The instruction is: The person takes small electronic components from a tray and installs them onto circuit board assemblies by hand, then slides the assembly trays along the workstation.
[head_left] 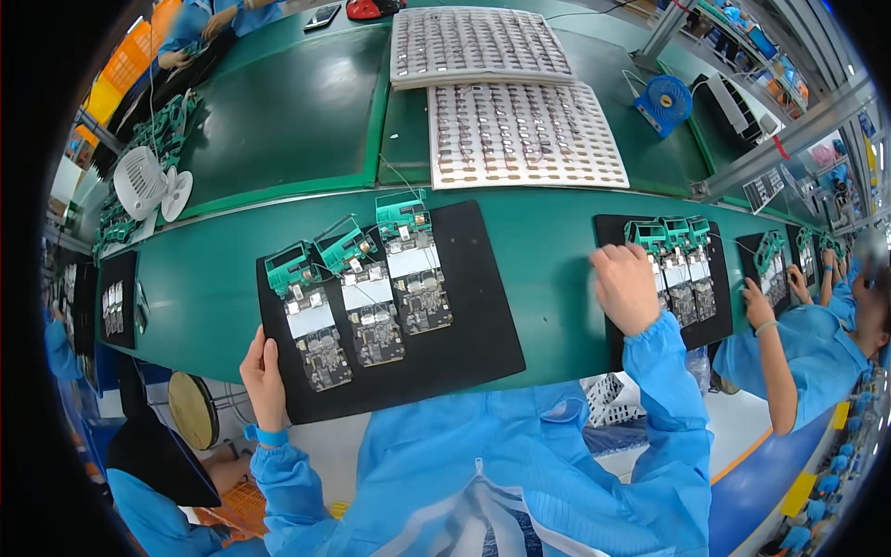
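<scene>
A black mat [483, 306] lies tilted in front of me, bearing three dark circuit boards [376, 334], each with a white patch and a green plastic frame [344, 245] at its far end. My left hand [265, 379] is closed on the mat's left edge, fingers pointing away from me. Over the left edge of a second black mat [724, 320] is my right hand [627, 290], its fingers curled in; anything in them is hidden. On that second mat sit three similar boards [684, 302] with green frames [676, 232], partly behind the hand.
Two stacked white trays [529, 181] of small parts stand at the far middle. A white fan [141, 183] is at left, a blue fan [665, 104] at far right. A co-worker's hand [758, 303] works at another mat on my right. A metal post [789, 139] rises nearby.
</scene>
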A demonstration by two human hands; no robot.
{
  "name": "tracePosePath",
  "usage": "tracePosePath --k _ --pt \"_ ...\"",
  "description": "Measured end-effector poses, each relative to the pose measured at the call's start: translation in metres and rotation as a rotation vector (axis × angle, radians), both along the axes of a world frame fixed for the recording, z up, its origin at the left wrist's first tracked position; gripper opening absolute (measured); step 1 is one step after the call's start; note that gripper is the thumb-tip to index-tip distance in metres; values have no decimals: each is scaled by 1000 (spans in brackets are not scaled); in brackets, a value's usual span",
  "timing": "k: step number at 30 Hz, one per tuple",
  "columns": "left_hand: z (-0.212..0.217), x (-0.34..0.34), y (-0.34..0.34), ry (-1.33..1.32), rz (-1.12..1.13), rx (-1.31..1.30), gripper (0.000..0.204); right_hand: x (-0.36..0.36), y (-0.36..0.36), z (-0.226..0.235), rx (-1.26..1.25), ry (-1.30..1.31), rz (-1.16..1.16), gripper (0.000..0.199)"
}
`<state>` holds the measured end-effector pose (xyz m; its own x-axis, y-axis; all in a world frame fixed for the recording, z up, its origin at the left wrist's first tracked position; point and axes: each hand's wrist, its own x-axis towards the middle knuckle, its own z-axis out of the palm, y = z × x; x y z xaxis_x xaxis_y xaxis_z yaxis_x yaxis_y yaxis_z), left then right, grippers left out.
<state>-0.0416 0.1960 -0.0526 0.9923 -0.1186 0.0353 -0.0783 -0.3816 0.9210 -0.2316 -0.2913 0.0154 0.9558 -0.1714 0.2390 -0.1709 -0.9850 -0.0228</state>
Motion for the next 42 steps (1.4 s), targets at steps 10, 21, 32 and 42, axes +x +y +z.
tracePosePath --k 10,21,32,42 --pt "72 19 -80 -753 -147 621 55 187 100 2 263 -114 538 33" --pt "64 89 -121 -620 -911 530 73 158 96 16 283 96 614 31" --pt "59 65 -77 -489 -694 666 81 58 105 9 493 -120 109 42" --pt "-5 5 12 -93 -37 362 38 -49 57 -20 88 -258 -435 35"
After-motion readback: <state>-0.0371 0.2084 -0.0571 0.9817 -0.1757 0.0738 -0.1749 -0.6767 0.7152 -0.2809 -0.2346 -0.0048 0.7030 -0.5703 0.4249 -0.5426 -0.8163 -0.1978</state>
